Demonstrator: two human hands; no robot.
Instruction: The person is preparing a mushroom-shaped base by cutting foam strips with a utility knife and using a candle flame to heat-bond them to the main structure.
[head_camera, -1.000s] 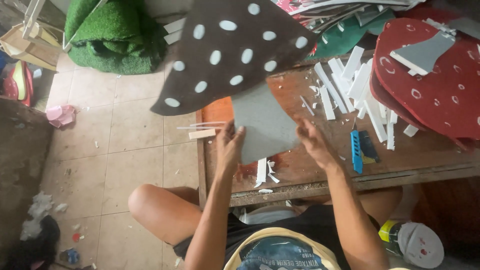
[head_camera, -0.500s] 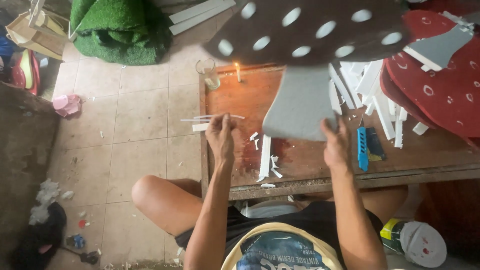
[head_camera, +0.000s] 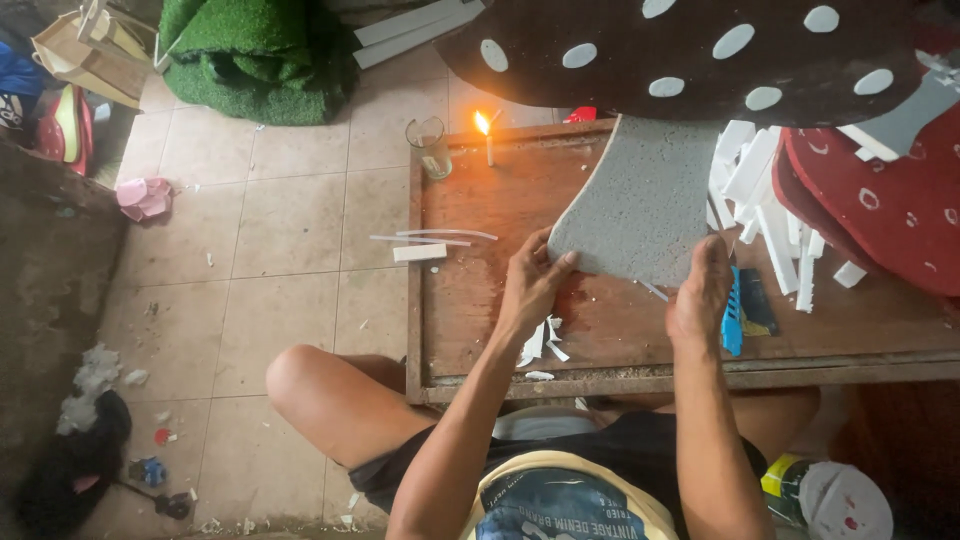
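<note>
1. Head view, looking down: a seated person holds a large foam mushroom over a low wooden table.
2. Mushroom: a dark brown cap with white spots, at the top of the frame; its grey stem runs down from the cap to the hands, above the tabletop.
3. Left hand: fingers closed on the stem's lower left corner, thumb on the grey face.
4. Right hand: fingers closed on the stem's lower right corner, thumb on the grey face.
5. Blue cutter: lies on the table just beside the right hand.
6. White foam strips: piled on the table right of the stem; smaller offcuts lie below the left hand.
7. Red spotted caps: stacked at the right edge.
8. Lit candle and glass: stand at the table's far left corner, near each other.
9. Green turf roll: on the tiled floor, well apart from the table.
</note>
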